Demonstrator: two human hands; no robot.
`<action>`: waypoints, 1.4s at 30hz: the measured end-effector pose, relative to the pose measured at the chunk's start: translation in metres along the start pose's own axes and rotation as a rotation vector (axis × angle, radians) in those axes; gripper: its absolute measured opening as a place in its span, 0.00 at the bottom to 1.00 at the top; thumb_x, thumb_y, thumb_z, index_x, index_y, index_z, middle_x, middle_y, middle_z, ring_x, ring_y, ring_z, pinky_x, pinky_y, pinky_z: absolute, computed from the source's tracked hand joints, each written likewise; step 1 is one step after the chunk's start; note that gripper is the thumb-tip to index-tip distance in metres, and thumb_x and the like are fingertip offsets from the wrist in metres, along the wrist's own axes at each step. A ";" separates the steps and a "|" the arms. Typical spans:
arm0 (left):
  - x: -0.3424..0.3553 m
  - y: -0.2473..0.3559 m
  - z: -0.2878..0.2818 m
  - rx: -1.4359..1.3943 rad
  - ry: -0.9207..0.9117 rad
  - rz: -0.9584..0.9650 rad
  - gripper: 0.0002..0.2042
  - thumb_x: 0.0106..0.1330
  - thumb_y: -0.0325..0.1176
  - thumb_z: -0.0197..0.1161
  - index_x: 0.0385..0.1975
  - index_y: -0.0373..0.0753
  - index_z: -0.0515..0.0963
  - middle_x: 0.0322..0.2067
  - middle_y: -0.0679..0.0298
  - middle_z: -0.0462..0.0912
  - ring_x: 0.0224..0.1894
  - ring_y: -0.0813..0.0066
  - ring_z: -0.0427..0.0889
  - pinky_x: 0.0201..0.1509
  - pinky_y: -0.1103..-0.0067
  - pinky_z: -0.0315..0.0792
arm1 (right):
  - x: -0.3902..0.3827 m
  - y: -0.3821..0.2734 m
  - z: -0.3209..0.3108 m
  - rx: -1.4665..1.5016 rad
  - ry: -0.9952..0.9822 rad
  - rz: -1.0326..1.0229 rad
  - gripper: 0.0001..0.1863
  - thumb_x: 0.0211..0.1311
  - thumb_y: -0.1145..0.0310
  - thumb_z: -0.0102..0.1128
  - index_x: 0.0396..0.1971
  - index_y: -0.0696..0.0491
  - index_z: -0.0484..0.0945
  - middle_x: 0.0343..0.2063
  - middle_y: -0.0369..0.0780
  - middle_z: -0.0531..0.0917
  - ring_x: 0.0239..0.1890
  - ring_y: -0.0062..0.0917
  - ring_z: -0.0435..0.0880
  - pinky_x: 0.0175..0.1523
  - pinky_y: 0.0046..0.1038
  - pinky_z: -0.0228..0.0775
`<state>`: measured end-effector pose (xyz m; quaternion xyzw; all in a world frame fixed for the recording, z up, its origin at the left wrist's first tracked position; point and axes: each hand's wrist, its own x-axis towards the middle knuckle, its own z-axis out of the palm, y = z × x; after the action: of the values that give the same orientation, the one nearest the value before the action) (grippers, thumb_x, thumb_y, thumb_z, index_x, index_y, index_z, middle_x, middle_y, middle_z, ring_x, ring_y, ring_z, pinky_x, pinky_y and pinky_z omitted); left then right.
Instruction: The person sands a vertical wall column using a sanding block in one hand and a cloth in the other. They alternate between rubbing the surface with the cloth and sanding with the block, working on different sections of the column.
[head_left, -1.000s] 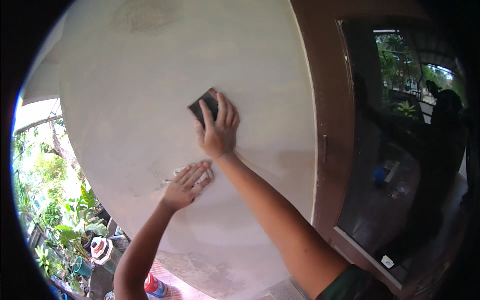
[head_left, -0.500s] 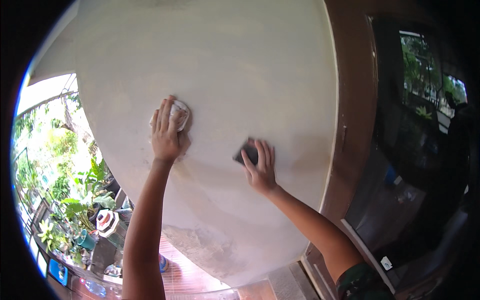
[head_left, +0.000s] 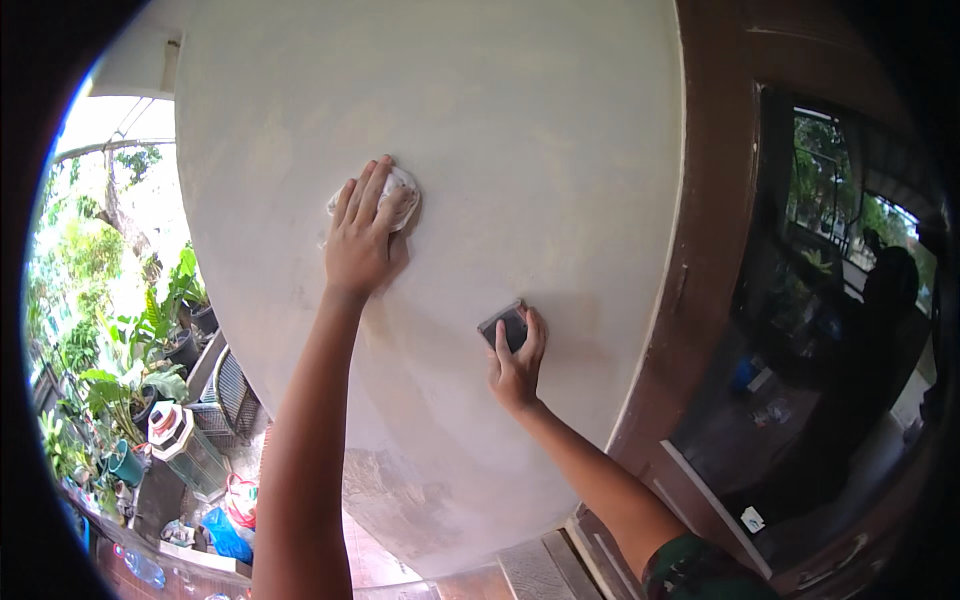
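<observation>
A pale plastered wall [head_left: 480, 130] fills the middle, with rough dark patches low down. My left hand [head_left: 362, 240] presses a crumpled white cloth [head_left: 402, 196] flat against it, fingers laid over the cloth. Lower and to the right, my right hand [head_left: 518, 362] grips a small dark rectangular block [head_left: 512, 326], perhaps a sanding block, against the wall. Its thumb and fingers hold the block's sides; the face toward the wall is hidden.
At the right stand a brown door frame [head_left: 712, 200] and a dark glass pane [head_left: 790, 400] with reflections. Lower left are potted plants [head_left: 130, 390], a wicker chair [head_left: 232, 395], a glass-sided lantern-shaped box [head_left: 190, 455], a blue bag [head_left: 228, 535] and a plastic bottle [head_left: 145, 570].
My left hand has slid the cloth up and to the right over the wall. The right hand and its block sit slightly lower in view, and the whole view has shifted somewhat.
</observation>
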<state>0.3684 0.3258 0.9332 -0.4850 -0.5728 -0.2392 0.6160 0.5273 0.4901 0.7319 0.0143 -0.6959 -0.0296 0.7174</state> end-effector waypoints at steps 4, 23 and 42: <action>0.004 -0.001 0.000 0.010 0.025 0.016 0.21 0.58 0.26 0.58 0.54 0.45 0.76 0.73 0.58 0.65 0.75 0.57 0.62 0.76 0.59 0.58 | 0.071 0.011 0.021 -0.095 -0.001 0.016 0.29 0.60 0.76 0.65 0.63 0.58 0.74 0.68 0.63 0.60 0.69 0.59 0.61 0.70 0.58 0.54; 0.002 -0.004 0.002 -0.035 0.029 0.029 0.23 0.58 0.29 0.61 0.56 0.49 0.75 0.72 0.58 0.65 0.74 0.57 0.64 0.75 0.59 0.60 | 0.107 0.020 0.049 -0.128 0.050 -0.104 0.31 0.59 0.72 0.66 0.65 0.52 0.73 0.67 0.62 0.62 0.67 0.58 0.63 0.67 0.58 0.58; 0.003 -0.006 0.004 -0.045 0.079 0.043 0.23 0.55 0.27 0.60 0.54 0.47 0.77 0.70 0.59 0.69 0.73 0.59 0.66 0.75 0.60 0.61 | 0.153 0.038 0.064 -0.154 0.125 -0.010 0.25 0.63 0.71 0.66 0.61 0.54 0.78 0.67 0.63 0.63 0.68 0.58 0.64 0.69 0.57 0.55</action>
<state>0.3621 0.3276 0.9374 -0.5009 -0.5319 -0.2577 0.6322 0.4684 0.5195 0.8889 -0.0357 -0.6455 -0.0856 0.7581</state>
